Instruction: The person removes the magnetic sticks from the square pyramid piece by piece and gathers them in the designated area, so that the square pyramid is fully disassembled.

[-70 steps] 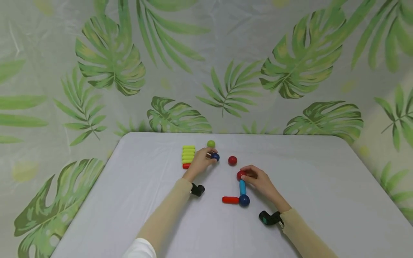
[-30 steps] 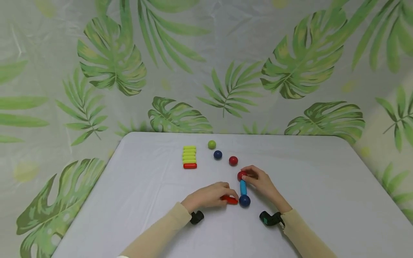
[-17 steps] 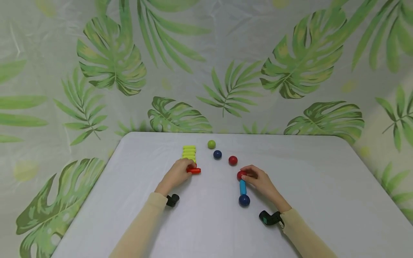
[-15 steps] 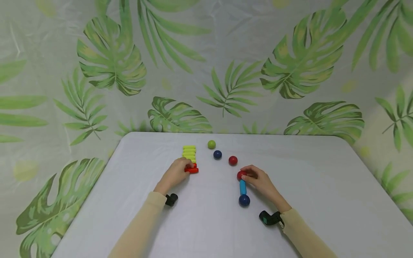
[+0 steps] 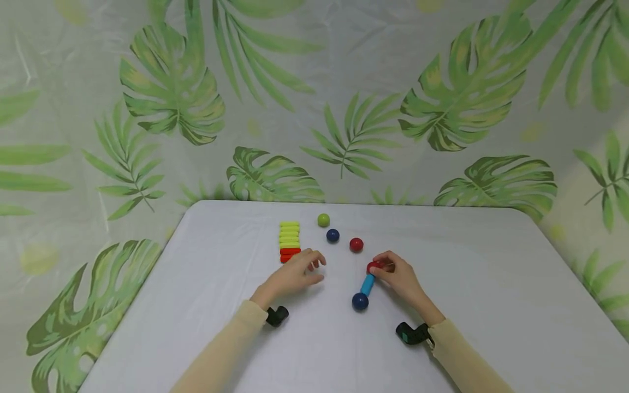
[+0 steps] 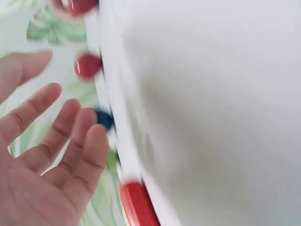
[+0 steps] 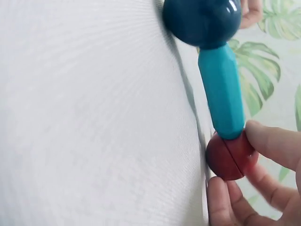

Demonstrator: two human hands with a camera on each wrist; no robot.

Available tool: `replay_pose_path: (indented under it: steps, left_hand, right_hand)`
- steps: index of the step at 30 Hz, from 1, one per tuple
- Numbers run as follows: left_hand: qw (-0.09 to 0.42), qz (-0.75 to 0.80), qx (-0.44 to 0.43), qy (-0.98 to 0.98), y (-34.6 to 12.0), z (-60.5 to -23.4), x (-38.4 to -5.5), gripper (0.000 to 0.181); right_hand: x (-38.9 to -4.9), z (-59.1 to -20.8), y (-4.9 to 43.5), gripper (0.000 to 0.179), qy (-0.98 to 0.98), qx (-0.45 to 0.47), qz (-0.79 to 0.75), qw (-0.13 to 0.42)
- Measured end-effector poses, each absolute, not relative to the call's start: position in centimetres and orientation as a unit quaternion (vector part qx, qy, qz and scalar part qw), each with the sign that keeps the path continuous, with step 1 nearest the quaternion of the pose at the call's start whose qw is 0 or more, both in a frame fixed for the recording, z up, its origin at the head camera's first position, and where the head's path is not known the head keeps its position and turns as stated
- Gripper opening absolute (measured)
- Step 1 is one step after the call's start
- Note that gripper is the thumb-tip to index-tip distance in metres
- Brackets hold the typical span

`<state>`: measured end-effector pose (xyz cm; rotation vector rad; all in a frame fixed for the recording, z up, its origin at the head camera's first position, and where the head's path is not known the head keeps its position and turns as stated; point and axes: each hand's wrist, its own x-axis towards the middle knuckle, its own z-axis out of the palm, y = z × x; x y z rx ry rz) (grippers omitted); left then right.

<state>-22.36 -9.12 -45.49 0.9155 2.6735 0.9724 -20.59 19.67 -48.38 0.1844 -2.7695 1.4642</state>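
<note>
My right hand [image 5: 400, 278] pinches a red ball [image 7: 231, 155] between thumb and fingers. A light-blue rod [image 7: 221, 92] joins that ball to a dark-blue ball [image 7: 203, 19], and the piece slants toward the lower left in the head view. My left hand [image 5: 294, 274] holds nothing; its fingers are spread and relaxed in the left wrist view. It hovers just right of and in front of two red rods [image 5: 290, 255], which lie side by side at the near end of a row of yellow rods [image 5: 289, 234].
Beyond the hands lie a loose red ball [image 5: 356, 244], a loose dark-blue ball [image 5: 332, 236] and a green ball [image 5: 323, 220]. All rest on a white table [image 5: 467, 262], whose far edge meets a leaf-print cloth [image 5: 344, 82].
My left hand took a red rod from beside the dark-blue ball, laid it next to the other red rod, let go and moved right. The right hand's piece has swung slightly left.
</note>
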Motion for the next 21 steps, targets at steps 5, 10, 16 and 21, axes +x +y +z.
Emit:
replay_pose_path:
  steps: [5, 10, 16, 21]
  left_hand:
    - [0.123, 0.266, 0.353, 0.889, -5.2, -46.0, -20.8, 0.046]
    - [0.109, 0.229, 0.376, 0.891, -3.9, -46.6, -20.7, 0.033]
    - [0.126, 0.244, 0.389, 0.88, -5.0, -46.4, -21.7, 0.027]
    - [0.115, 0.309, 0.354, 0.875, -5.8, -46.3, -22.7, 0.026]
  right_hand:
    - [-20.4, -48.1, 19.9, 0.034, -0.886, 0.047, 0.462, -0.011]
    - [-20.2, -47.9, 20.8, 0.031, -0.866, 0.113, 0.483, -0.054]
    - [-20.2, -48.2, 21.8, 0.029, -0.854, 0.146, 0.491, -0.088]
    - [-20.2, -48.2, 21.8, 0.028, -0.853, 0.15, 0.49, -0.096]
